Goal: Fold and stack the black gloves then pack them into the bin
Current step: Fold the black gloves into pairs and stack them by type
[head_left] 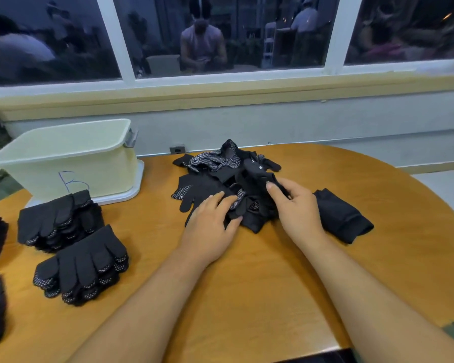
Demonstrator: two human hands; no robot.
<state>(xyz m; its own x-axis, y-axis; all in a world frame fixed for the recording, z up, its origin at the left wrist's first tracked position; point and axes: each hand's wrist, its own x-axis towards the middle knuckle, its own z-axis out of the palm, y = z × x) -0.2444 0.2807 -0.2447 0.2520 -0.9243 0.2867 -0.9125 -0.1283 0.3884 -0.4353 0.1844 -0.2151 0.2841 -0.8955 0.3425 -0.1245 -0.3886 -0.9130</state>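
Black dotted gloves heaped; left hand rests open on them, right hand pinches one.

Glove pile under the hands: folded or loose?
Loose: the pile is a tangled heap, fingers and dotted palms pointing all ways, unlike the neat stack in front of the bin.

The loose gloves at centre are black with white dot grids on the palm sides. The glove stacks at near left are black with white-dotted fingertips. The bin at far left is pale yellow with a blue handwritten mark, and the table is orange-brown.
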